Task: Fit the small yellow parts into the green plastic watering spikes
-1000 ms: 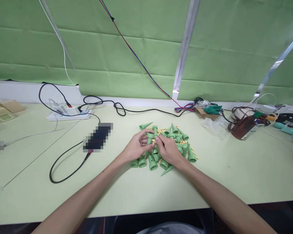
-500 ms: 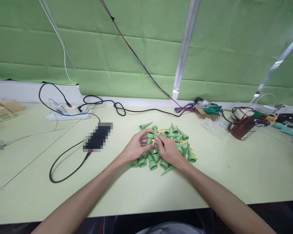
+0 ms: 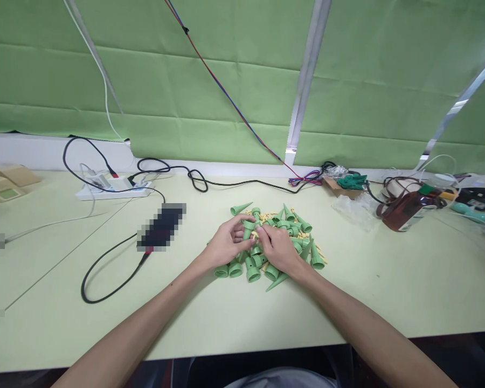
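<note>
My left hand (image 3: 225, 245) is closed around a green plastic cone spike (image 3: 248, 229), its wide collar facing up and its tip angled down. Close against it, my right hand (image 3: 282, 249) pinches with thumb and forefinger at a small yellow plastic piece (image 3: 255, 235) beside the spike. The fingers hide much of that piece, and I cannot tell whether it sits in the spike. Under and around both hands lies a pile of similar green spikes (image 3: 253, 270), mixed with small yellow pieces (image 3: 321, 253).
A dark pixelated device (image 3: 161, 227) with a black cable lies to the left, near a white power strip (image 3: 115, 188). Toward the back right are a brown bottle (image 3: 406, 211), a clear plastic bag (image 3: 358, 210) and a small cardboard box (image 3: 343, 188). Cardboard pieces (image 3: 8, 183) sit far left.
</note>
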`<state>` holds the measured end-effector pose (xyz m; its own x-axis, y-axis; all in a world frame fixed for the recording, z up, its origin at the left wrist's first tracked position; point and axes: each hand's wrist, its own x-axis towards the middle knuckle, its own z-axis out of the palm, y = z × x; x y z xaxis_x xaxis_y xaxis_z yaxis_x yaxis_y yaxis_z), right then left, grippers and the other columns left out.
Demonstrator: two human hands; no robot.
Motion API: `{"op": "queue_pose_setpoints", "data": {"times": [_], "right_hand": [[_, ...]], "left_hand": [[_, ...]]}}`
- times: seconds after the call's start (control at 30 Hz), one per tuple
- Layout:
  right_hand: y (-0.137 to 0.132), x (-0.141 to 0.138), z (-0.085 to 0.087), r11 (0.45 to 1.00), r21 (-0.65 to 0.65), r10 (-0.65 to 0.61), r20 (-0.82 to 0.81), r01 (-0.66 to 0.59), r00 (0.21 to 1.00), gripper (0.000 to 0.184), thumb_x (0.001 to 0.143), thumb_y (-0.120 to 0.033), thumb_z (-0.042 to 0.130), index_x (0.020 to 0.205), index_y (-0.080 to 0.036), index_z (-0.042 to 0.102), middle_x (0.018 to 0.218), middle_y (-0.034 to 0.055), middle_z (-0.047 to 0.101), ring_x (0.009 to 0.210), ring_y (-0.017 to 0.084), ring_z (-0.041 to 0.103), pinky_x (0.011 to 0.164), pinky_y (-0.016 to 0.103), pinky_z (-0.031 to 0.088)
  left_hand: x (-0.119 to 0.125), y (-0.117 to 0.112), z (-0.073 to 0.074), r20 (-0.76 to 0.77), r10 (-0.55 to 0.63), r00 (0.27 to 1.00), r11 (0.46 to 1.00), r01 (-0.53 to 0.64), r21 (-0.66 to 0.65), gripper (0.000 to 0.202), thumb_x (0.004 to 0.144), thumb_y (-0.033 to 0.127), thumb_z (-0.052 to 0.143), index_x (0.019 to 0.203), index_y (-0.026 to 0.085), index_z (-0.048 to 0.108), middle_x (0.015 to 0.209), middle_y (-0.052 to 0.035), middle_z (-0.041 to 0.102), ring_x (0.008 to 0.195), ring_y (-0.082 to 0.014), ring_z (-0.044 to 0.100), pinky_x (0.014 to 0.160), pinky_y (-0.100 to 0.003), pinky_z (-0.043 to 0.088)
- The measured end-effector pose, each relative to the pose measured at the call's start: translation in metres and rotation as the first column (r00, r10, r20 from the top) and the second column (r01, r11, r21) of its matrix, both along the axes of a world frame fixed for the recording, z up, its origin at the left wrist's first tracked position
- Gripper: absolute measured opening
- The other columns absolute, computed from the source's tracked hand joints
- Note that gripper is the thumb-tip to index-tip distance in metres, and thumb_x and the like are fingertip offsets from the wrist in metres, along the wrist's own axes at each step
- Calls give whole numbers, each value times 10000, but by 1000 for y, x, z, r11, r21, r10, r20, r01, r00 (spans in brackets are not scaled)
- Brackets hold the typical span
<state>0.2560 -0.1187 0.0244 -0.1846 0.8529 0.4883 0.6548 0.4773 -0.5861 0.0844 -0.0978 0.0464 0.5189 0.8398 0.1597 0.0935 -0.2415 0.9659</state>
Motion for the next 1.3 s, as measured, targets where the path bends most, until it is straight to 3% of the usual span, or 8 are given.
{"op": "queue_pose_setpoints", "data": {"times": [0.4,0.63,0.8,0.9,1.13,1.3], "right_hand": [[0,0,-1,1000,-11,9,-24,-9,1000,369,1001,-311,352,651,-207,413,550,-15,500,478,127,427,544,275,292],[-3,-2,5,1000,3,11,-113,-11,994,405,995,-340,387,615,-206,350,506,-50,372,458,108,327,517,270,260],[-6,-1,10,998,42,53,-196,-46,979,397,1006,-354,369,644,-199,424,535,-50,363,482,109,341,527,259,277],[-8,0,12,997,46,64,-236,-55,970,398,1021,-340,313,700,-191,495,552,-40,402,490,115,375,534,256,295],[-10,0,13,998,37,61,-251,-53,966,415,1026,-351,291,721,-192,524,530,-37,388,480,125,391,521,259,306],[-10,-1,14,998,28,59,-225,-55,973,431,1026,-368,282,708,-196,517,522,-35,393,479,129,399,521,265,317]], "left_hand": [[0,-1,1,-6,6,1000,1000,-6,16,408,786,244,697,1153,201,525,682,37,479,629,-119,498,586,-243,448],[0,-2,7,97,-40,994,991,52,-123,465,739,251,756,1143,187,536,753,-1,571,675,-142,570,639,-286,507],[-1,-6,13,231,-42,972,967,98,-234,469,741,214,765,1159,189,552,752,2,595,670,-142,604,656,-269,494],[-2,-6,15,341,-36,940,934,153,-323,448,754,157,735,1168,180,566,708,7,594,644,-131,594,663,-253,474],[-6,2,15,611,81,788,782,330,-529,315,791,69,570,1097,126,619,822,-76,616,679,-134,571,653,-249,482],[-7,6,14,658,128,742,760,353,-546,395,755,54,506,1131,109,615,780,-79,590,635,-133,539,604,-242,468]]}}
